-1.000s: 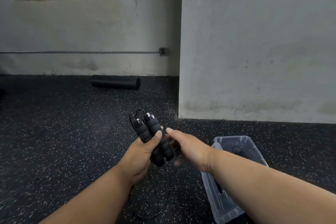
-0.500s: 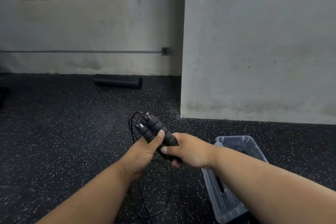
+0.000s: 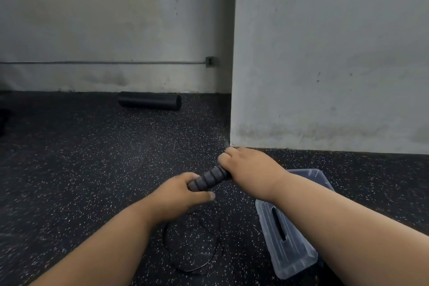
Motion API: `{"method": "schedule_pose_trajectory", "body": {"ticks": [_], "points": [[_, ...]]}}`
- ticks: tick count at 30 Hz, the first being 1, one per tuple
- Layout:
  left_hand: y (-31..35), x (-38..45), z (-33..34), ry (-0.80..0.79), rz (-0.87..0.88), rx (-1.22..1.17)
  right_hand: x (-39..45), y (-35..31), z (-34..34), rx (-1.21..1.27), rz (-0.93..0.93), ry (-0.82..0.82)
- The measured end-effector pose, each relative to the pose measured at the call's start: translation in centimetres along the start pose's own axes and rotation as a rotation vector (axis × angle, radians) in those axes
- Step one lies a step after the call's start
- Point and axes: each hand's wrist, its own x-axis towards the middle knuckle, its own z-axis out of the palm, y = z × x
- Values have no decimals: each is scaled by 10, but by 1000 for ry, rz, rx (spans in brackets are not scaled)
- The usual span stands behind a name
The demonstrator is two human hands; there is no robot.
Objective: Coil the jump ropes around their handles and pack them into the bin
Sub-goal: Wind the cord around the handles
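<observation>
I have both hands, left hand [image 3: 178, 195] and right hand [image 3: 248, 165], fingers curled round the jump-rope handles [image 3: 210, 179]; the cord [image 3: 192, 248] hangs uncoiled (winding barely begun), the clear bin [image 3: 292, 246] waiting just beside.

1. we find no text, label, brand, number or sign that can be read anywhere in this view.
</observation>
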Motion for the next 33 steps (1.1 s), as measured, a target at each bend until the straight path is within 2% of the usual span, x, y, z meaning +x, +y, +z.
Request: {"method": "schedule_pose_trajectory", "body": {"ticks": [4,6,8,9,10,11,13,15,17,20,21,23,25,29,31,33], "points": [[-1,-2,7,-94,-26,-81,-1,-1,-3,-11,-40,47],[3,-2,7,-64,-16,-166,-5,-2,-3,218,105,148],[12,-4,7,-35,4,-348,-7,-10,-4,629,361,237],[17,-5,6,-31,24,-471,-8,-18,-6,907,486,195],[21,-7,4,-38,50,-601,-7,-26,-3,1189,547,84],[27,-9,3,-49,77,-719,-6,-36,3,1413,519,-82],[35,-10,3,-17,100,-866,-6,-57,25,1618,354,-385],[38,-8,0,81,101,-862,-9,-68,38,1689,317,-552],[33,-6,-10,193,106,-720,-6,-64,41,1608,332,-557],[12,-3,-33,337,45,-394,-4,-35,28,980,263,-445],[5,-2,-39,353,10,-312,-4,-24,24,864,255,-414],[-7,0,-45,357,-51,-218,-7,-7,16,831,301,-363],[-14,4,-41,362,-80,-62,-7,1,0,785,268,-279],[-15,7,-9,287,-18,415,-3,5,-37,511,89,-144],[-12,4,8,182,74,518,-1,9,-43,461,65,-95],[-4,-4,22,68,145,560,-1,15,-41,543,94,-62]]}}
